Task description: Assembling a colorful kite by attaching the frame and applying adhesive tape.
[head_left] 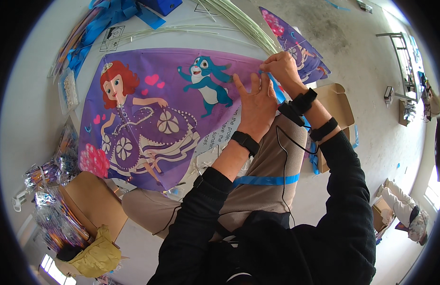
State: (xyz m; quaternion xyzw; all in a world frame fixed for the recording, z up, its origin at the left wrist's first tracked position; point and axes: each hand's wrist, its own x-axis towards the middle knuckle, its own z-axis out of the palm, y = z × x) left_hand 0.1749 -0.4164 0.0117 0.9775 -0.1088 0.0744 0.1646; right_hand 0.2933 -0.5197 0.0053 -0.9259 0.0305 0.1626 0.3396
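A purple kite sail, printed with a red-haired princess and a blue rabbit, lies spread out in front of me. My left hand rests on its right end, fingers stretched out and palm down. At the sail's right corner, my right hand is closed in a pinch, with thumb and fingertips against the edge. Exactly what sits between those fingertips is hidden. A blue strip shows just beneath the right hand. Under the sail, a printed white sheet peeks out beside my left wrist.
Thin pale rods lie beyond the sail, with blue ribbon at the far left. A second purple kite is past my right hand. Cardboard boxes stand left and right, with wrapped bundles. Another person sits at right.
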